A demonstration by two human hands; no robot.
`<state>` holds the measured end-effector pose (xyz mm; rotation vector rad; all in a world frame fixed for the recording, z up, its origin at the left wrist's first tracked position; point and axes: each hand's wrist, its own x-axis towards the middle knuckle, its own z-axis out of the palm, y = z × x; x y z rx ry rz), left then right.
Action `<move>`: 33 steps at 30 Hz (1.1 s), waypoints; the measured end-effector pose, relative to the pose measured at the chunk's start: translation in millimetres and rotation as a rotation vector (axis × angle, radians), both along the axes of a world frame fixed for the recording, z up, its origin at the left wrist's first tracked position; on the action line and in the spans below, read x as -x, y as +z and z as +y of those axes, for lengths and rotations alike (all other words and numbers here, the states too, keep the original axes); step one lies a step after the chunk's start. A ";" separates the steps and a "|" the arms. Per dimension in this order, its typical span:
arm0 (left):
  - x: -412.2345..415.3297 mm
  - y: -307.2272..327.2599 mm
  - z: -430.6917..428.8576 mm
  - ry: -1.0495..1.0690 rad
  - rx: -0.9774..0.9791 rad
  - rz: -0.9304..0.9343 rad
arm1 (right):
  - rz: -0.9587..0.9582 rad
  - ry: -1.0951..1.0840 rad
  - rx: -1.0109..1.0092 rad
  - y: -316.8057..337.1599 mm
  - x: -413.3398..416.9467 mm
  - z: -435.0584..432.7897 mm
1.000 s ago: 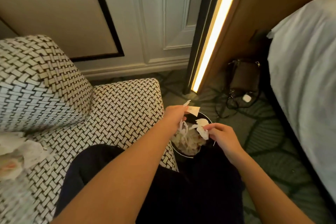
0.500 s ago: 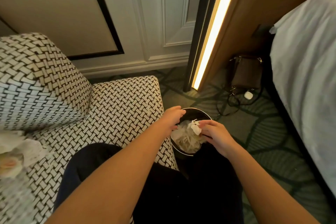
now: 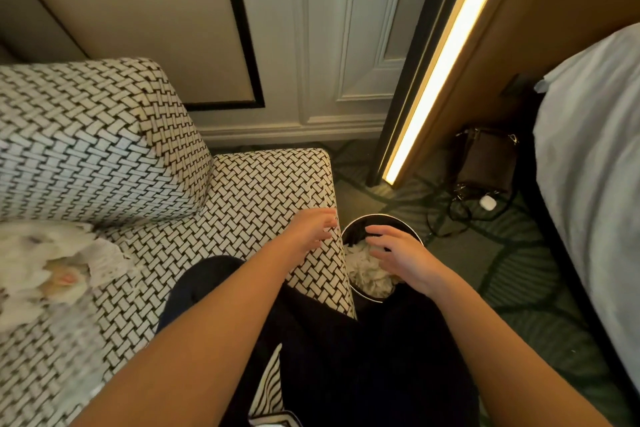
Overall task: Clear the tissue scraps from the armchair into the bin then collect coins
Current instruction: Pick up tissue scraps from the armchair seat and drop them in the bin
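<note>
Tissue scraps [image 3: 367, 274], white and crumpled, heaped in dark round bin [image 3: 378, 216]; left hand [image 3: 310, 230] and right hand [image 3: 403, 255] fingers [image 3: 379, 229] spread, empty.

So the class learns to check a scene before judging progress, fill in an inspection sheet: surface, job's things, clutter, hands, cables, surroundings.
Surface: armchair, woven black-and-white seat.
Job's things: bin on the carpet beside the seat, holding tissue scraps; a blurred tissue pile lies on the seat's left side; coins: nothing seen.
Clutter: dark bag and small white object on the carpet.
Hands: left hand over the seat edge, right hand over the bin; fingers relaxed, both hold nothing.
Cables: dark cables looped by the bag.
Surroundings: panelled wall, lit light strip, bed on the right.
</note>
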<state>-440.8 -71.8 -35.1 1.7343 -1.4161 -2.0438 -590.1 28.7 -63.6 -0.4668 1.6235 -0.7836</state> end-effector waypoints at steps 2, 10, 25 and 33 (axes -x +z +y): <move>-15.3 2.5 -3.4 0.023 0.027 -0.004 | 0.077 0.044 0.044 4.0 -13.7 -10.8; -55.7 11.2 -19.7 0.129 0.096 -0.039 | 0.437 0.448 0.087 -11.5 -67.7 -66.7; -55.3 6.6 -25.0 0.160 0.054 -0.057 | 0.707 0.453 0.067 -46.7 -78.9 -84.7; -38.6 3.8 -15.5 0.120 0.071 -0.065 | 0.629 0.177 0.129 -40.2 -58.2 -61.8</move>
